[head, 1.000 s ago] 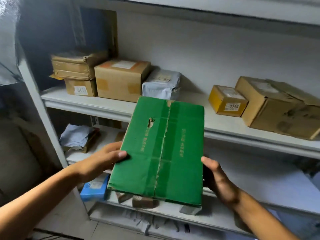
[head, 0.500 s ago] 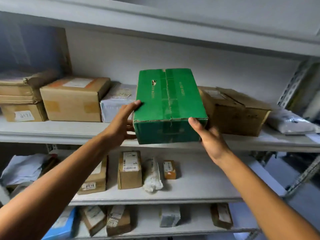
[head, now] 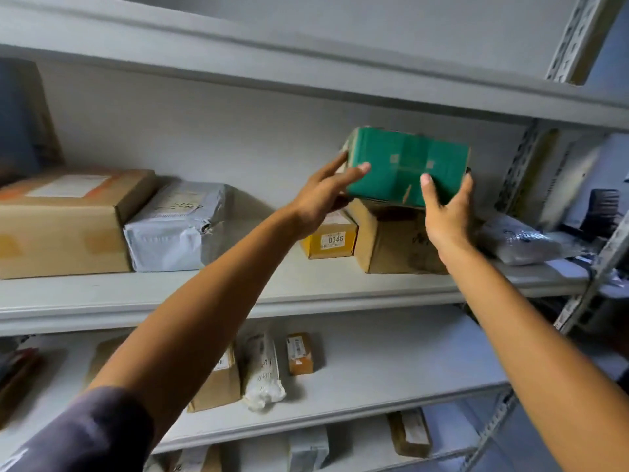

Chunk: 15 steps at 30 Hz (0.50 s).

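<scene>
**While you hold it at both ends, the green box goes on top of the brown carton**

Since parcels already line the front of this shelf (head: 238,294), you are stacking rather than looking for bare board. The green box (head: 406,168) sits at the right of the shelf, on top of the brown carton (head: 391,243). It is tilted, and its lower near edge appears to rest on the carton's top.

Your left hand (head: 326,195) pinches the left end, with the thumb on the front face and the fingers (head: 335,166) along the side. Your right hand (head: 446,212) clamps the right end, with the thumb in front and the other fingers wrapped round the far edge. Holding both ends probably lets you level the box and push it back squarely, as there is little room under the shelf above.

The yellow box (head: 332,238) marked 0346 stands just beside the carton, under your left wrist. A clear bag (head: 520,243) lies to the right. With neighbours on both sides, the carton's top is the only landing place. If that top is uneven, the green box may rock, so ease your grip slowly.
</scene>
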Each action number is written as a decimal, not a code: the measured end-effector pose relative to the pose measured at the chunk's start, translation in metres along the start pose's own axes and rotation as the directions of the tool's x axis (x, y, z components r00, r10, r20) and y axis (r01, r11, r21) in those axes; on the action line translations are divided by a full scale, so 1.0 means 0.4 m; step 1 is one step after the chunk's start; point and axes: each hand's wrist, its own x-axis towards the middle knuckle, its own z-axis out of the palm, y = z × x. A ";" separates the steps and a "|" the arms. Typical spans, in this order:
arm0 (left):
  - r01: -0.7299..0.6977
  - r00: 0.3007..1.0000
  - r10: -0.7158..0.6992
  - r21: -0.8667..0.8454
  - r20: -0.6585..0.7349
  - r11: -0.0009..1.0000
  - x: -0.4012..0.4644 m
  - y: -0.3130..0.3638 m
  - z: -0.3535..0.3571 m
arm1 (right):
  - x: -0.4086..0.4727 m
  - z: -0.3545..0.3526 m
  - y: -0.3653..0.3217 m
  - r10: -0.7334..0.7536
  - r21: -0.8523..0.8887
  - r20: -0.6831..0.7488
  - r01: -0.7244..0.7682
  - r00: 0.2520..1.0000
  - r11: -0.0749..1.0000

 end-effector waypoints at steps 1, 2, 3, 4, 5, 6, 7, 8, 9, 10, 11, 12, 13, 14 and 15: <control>0.019 1.000 -0.020 0.046 0.019 0.999 0.011 -0.004 0.016 | 0.006 0.002 0.019 -0.024 -0.073 -0.064 0.019 0.998 0.997; 0.032 0.999 -0.037 0.112 0.040 0.993 0.021 -0.008 0.028 | 0.006 0.005 0.036 -0.065 -0.171 -0.130 0.042 0.989 0.984; 0.050 0.996 -0.062 0.196 0.058 0.979 0.023 -0.011 0.040 | 0.002 0.013 0.053 -0.125 -0.294 -0.180 0.068 0.976 0.954; 0.058 0.994 -0.080 0.255 0.077 0.965 0.025 -0.016 0.049 | -0.007 0.024 0.064 -0.176 -0.403 -0.212 0.078 0.961 0.912; 0.059 0.993 -0.087 0.292 0.083 0.954 0.023 -0.024 0.053 | -0.018 0.041 0.077 -0.202 -0.429 -0.221 0.091 0.954 0.899; 0.052 0.994 -0.080 0.308 0.078 0.950 0.018 -0.034 0.052 | -0.036 0.061 0.088 -0.224 -0.370 -0.198 0.139 0.954 0.919; 0.048 0.997 -0.067 0.339 0.044 0.940 0.009 -0.045 0.045 | -0.057 0.085 0.098 -0.262 -0.262 -0.167 0.214 0.950 0.941; 0.040 0.999 -0.039 0.373 -0.009 0.927 -0.001 -0.057 0.031 | -0.086 0.112 0.103 -0.316 -0.174 -0.146 0.290 0.938 0.941; 0.024 0.998 0.002 0.423 -0.061 0.906 -0.013 -0.070 0.009 | -0.111 0.142 0.112 -0.372 -0.131 -0.118 0.357 0.921 0.925; 0.000 0.993 0.056 0.475 -0.102 0.880 -0.027 -0.086 -0.019 | -0.138 0.171 0.110 -0.440 -0.140 -0.071 0.427 0.895 0.893; -0.022 0.984 0.115 0.537 -0.139 0.843 -0.047 -0.099 -0.050 | -0.159 0.203 0.112 -0.490 -0.130 -0.011 0.485 0.871 0.865; -0.039 0.968 0.182 0.609 -0.174 0.792 -0.072 -0.110 -0.084 | -0.182 0.238 0.107 -0.506 -0.093 0.059 0.509 0.861 0.856; -0.032 0.947 0.241 0.684 -0.213 0.729 -0.098 -0.123 -0.123 | -0.200 0.276 0.105 -0.501 -0.034 0.138 0.510 0.854 0.860; 0.002 0.917 0.299 0.752 -0.265 0.659 -0.128 -0.133 -0.163 | -0.221 0.314 0.098 -0.474 0.014 0.223 0.483 0.852 0.875; 0.078 0.877 0.343 0.803 -0.338 0.591 -0.158 -0.144 -0.203 | -0.241 0.353 0.088 -0.432 0.059 0.309 0.436 0.848 0.898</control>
